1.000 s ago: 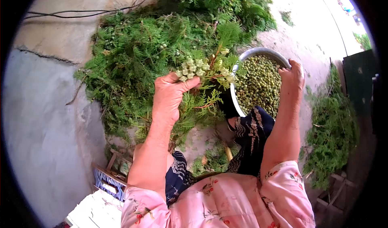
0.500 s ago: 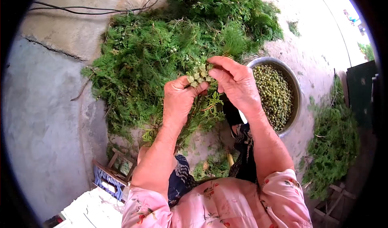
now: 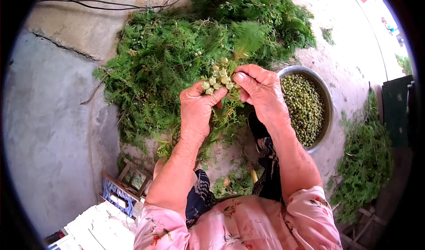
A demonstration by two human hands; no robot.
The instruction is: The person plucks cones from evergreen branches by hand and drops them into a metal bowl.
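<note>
A conifer sprig with a cluster of pale green cones [image 3: 218,78] is held up over the pile of cut green branches [image 3: 155,68]. My left hand [image 3: 195,110] is closed, thumb and fingers gripping the cluster from the left. At the cluster's right edge, my right hand [image 3: 265,93] pinches with thumb and forefinger against the cones. What lies between those fingertips is mostly hidden. Beside my right forearm stands a round metal basin [image 3: 329,100], holding many small green cones [image 3: 303,110].
More cut branches [image 3: 365,161] lie on the right, near a dark green box-like object [image 3: 397,101]. A black cable [image 3: 102,4] crosses the floor at the upper left. By my left elbow is a small wooden frame [image 3: 128,181] with blue material.
The view has shifted slightly. My right fingers have moved a little down along the cluster's right side, and more of the cones show. My left hand keeps its grip.
</note>
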